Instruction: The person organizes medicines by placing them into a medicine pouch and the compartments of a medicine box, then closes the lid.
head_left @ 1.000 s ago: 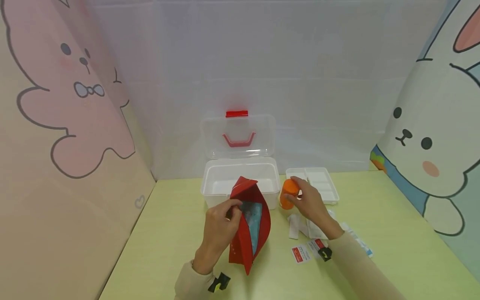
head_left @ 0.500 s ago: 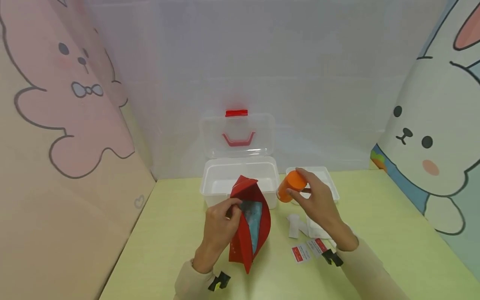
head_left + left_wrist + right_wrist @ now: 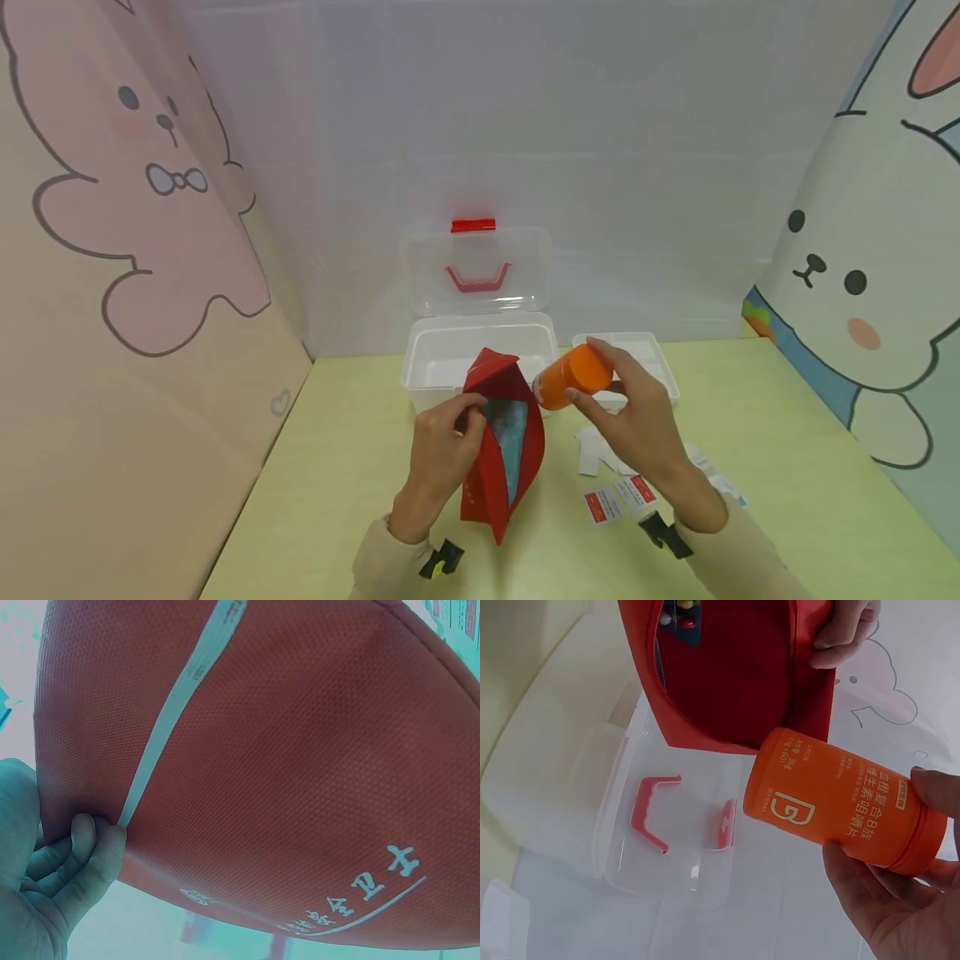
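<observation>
My left hand (image 3: 446,442) pinches the edge of a red fabric pouch (image 3: 491,492), whose mouth gapes upward. Inside the pouch shows a blue packet (image 3: 510,437); the right wrist view catches a few pills pictured or packed on it (image 3: 681,619). Tilted in my right hand (image 3: 637,408) is an orange vitamin tablet bottle (image 3: 573,377), gripped near its cap between thumb and fingers. The bottle's base end points left, right at the pouch's edge. White lettering covers the bottle's side (image 3: 825,799). In the left wrist view the pouch front (image 3: 262,772) carries white characters.
Behind the pouch stands a white box (image 3: 442,398) with its clear lid (image 3: 420,275) raised. A white divided tray (image 3: 663,375) sits to its right. On the table (image 3: 360,450) lie small red-and-white packets (image 3: 602,506), white strips (image 3: 589,454) and a partly hidden white-blue pack (image 3: 716,475).
My right hand has raised the orange bottle, tipped it from nearly upright toward sideways and brought its base left to the pouch. My left hand stays on the pouch.
</observation>
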`<state>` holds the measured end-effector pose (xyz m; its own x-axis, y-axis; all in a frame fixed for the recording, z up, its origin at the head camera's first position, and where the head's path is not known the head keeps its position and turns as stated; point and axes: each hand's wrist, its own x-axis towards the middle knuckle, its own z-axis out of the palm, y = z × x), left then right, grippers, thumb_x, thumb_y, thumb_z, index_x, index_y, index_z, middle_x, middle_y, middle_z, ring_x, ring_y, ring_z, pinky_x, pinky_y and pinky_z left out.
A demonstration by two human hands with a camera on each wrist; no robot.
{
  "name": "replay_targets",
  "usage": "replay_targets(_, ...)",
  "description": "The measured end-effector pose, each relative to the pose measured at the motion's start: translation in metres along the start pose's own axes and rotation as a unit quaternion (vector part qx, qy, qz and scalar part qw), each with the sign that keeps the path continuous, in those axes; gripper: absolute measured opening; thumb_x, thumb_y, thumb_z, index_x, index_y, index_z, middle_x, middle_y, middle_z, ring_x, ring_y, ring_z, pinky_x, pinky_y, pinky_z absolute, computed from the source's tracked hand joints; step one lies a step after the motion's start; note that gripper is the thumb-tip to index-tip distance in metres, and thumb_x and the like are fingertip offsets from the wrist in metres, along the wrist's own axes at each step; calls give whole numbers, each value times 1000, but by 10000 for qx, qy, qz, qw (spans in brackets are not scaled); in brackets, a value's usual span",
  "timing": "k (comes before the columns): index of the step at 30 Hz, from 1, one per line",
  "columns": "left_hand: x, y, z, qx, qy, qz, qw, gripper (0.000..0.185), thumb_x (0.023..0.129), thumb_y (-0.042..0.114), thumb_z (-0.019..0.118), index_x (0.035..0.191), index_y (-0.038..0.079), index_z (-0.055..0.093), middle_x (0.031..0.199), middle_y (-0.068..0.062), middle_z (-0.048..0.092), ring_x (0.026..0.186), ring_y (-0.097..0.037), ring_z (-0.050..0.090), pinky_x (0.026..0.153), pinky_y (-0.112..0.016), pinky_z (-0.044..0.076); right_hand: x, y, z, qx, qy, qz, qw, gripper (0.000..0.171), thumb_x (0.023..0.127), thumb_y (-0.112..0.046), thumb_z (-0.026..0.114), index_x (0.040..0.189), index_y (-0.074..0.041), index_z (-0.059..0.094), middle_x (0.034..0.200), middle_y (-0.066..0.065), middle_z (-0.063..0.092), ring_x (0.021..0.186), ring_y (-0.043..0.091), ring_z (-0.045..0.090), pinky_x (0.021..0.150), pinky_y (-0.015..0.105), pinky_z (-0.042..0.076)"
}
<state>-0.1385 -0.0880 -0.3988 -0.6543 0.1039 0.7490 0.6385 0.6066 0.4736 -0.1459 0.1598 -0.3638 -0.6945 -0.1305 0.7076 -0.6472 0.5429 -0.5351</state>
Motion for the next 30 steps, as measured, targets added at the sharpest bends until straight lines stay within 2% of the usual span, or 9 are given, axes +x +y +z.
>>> replay_targets(6, 1, 1, 1, -23, 18, 26, 10000, 14, 82, -5, 61, 90, 2, 71, 75, -5, 70, 58, -7, 56, 55, -13, 49, -4, -13, 8, 248, -169, -151, 9994, 66, 76, -6, 82, 136, -4, 54, 121, 10, 66, 103, 21, 64, 81, 7, 49)
replay_targets(10, 2, 1, 2, -48, 39, 67, 10000, 13, 82, -5, 62, 89, 1, 71, 74, -5, 69, 58, -7, 56, 55, -13, 49, -7, -17, 17, 425, -327, -130, 9985, 65, 77, -7, 81, 136, -7, 54, 121, 7, 66, 99, 18, 65, 77, 15, 54)
replay_targets(21, 3, 8, 0, -26, -66, 63, 10000, 12, 83, -3, 64, 91, 2, 72, 77, -6, 71, 60, -9, 58, 58, -14, 52, -13, -20, 38, 695, -1010, 374, 9917, 59, 83, -16, 78, 136, -7, 54, 125, 8, 65, 99, 19, 66, 72, 30, 59)
replay_targets(23, 3, 9, 0, -24, -85, 83, 9999, 12, 83, -3, 65, 91, 2, 72, 78, -7, 71, 60, -9, 58, 59, -15, 52, -14, -20, 41, 722, -1141, 484, 9897, 58, 85, -18, 77, 137, -7, 53, 125, 9, 65, 99, 20, 66, 71, 30, 60)
replay_targets(30, 3, 12, 1, -15, -91, 109, 9999, 11, 83, -2, 65, 91, 1, 72, 77, -8, 72, 58, -9, 55, 57, -13, 50, -14, -18, 50, 891, -1338, 859, 9833, 56, 87, -23, 75, 136, -7, 54, 123, 9, 66, 98, 22, 66, 68, 18, 55)
